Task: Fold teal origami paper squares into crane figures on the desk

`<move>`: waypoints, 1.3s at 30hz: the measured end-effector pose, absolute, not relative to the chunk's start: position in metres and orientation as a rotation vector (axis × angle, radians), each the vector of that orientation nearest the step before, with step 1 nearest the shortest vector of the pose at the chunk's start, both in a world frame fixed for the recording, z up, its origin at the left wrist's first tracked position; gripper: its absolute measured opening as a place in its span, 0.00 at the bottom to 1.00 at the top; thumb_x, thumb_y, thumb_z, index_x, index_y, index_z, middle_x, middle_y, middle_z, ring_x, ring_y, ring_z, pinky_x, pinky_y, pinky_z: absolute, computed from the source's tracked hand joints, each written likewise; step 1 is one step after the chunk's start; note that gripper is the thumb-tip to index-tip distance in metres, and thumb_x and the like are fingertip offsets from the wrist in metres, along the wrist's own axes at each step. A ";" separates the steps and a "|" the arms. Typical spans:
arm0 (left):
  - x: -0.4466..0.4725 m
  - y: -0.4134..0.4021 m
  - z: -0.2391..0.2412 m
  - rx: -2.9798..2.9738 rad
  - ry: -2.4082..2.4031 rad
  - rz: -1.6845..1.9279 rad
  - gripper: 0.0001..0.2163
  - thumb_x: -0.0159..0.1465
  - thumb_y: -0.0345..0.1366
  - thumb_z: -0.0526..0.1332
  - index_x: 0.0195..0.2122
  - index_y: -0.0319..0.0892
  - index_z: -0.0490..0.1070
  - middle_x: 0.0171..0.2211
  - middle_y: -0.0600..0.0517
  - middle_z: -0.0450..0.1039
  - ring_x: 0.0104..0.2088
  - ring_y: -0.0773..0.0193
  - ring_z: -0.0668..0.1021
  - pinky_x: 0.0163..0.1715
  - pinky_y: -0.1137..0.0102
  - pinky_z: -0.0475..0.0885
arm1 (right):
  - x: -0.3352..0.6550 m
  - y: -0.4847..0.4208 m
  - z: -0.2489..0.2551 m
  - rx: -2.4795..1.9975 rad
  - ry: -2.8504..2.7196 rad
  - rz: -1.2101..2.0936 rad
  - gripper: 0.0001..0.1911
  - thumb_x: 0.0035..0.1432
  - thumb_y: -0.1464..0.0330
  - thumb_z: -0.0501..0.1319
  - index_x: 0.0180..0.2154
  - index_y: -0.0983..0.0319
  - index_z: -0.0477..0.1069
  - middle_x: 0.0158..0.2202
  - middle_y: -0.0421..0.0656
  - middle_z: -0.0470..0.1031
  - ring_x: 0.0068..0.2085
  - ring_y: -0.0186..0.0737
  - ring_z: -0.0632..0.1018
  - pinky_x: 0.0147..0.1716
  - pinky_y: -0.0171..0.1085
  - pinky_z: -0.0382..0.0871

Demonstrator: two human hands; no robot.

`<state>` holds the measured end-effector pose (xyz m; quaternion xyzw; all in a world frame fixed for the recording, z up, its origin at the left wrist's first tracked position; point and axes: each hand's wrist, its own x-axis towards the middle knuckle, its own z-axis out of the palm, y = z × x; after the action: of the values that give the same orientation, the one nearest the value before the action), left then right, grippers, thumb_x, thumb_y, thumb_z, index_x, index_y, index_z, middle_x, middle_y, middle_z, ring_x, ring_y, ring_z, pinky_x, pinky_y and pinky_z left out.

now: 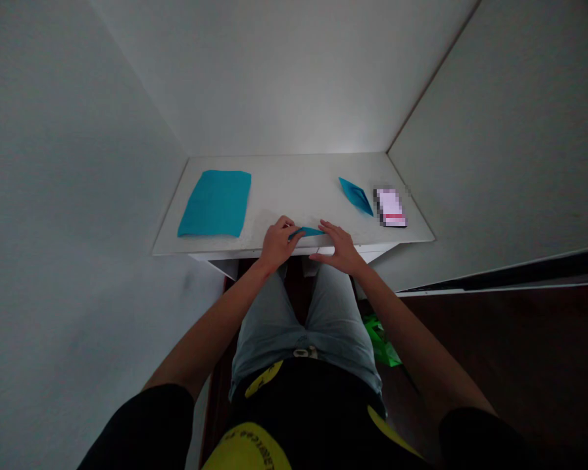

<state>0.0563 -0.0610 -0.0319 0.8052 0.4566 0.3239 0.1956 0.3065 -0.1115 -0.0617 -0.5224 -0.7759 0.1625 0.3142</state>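
A small folded piece of blue paper (311, 231) lies near the front edge of the white table. My left hand (276, 243) pinches its left end between thumb and fingers. At the paper's right end, my right hand (342, 248) has its fingertips on or just by it, the thumb held well apart and the fingers stretched. Farther back on the right rests a blue folded paper boat (356, 196), pointed at both ends. To the left, flat blue paper sheets or a single sheet (216, 203) lies on the tabletop; I cannot tell how many.
A phone (391, 207) with a blurred, lit screen is at the table's right side. The white table (294, 176) sits between walls at the back and left and a white panel (494, 143) on the right. A green plastic bag (383, 343) is on the dark floor.
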 end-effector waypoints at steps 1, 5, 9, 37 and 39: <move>0.054 -0.051 -0.032 2.096 1.252 0.976 0.11 0.74 0.45 0.66 0.39 0.44 0.82 0.43 0.46 0.80 0.42 0.57 0.81 0.45 0.60 0.80 | 0.307 -0.107 -0.062 -1.336 -1.942 0.495 0.48 0.62 0.42 0.72 0.74 0.57 0.65 0.74 0.58 0.69 0.70 0.62 0.75 0.70 0.64 0.69; 0.046 -0.020 -0.036 1.502 1.127 1.111 0.15 0.68 0.50 0.72 0.42 0.44 0.75 0.37 0.52 0.80 0.33 0.63 0.80 0.34 0.67 0.79 | 0.298 -0.083 -0.065 -1.293 -1.598 0.753 0.37 0.70 0.41 0.63 0.69 0.55 0.72 0.60 0.51 0.81 0.46 0.46 0.85 0.51 0.49 0.82; 0.042 -0.012 -0.048 1.393 1.098 1.099 0.20 0.63 0.54 0.75 0.38 0.44 0.72 0.32 0.55 0.79 0.32 0.65 0.79 0.34 0.70 0.77 | 0.277 -0.057 -0.067 -1.249 -1.530 0.954 0.30 0.69 0.42 0.62 0.58 0.56 0.81 0.44 0.45 0.85 0.37 0.42 0.82 0.43 0.44 0.81; 0.034 -0.014 -0.058 1.503 1.108 1.143 0.21 0.71 0.58 0.67 0.36 0.43 0.78 0.29 0.52 0.77 0.32 0.62 0.79 0.36 0.67 0.76 | 0.256 -0.051 -0.066 -1.142 -1.413 1.093 0.27 0.59 0.43 0.73 0.46 0.57 0.85 0.33 0.43 0.85 0.31 0.40 0.80 0.33 0.40 0.77; 0.034 -0.014 -0.058 1.501 1.112 1.142 0.21 0.71 0.58 0.66 0.35 0.43 0.78 0.28 0.52 0.77 0.32 0.62 0.79 0.37 0.67 0.76 | 0.255 -0.050 -0.065 -1.140 -1.407 1.102 0.27 0.59 0.43 0.73 0.46 0.57 0.85 0.34 0.43 0.85 0.32 0.41 0.81 0.33 0.40 0.77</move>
<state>0.0337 -0.0142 -0.0576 0.6094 0.4514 0.4635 0.4583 0.2549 -0.0504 -0.0653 -0.4691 -0.5790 0.4536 0.4888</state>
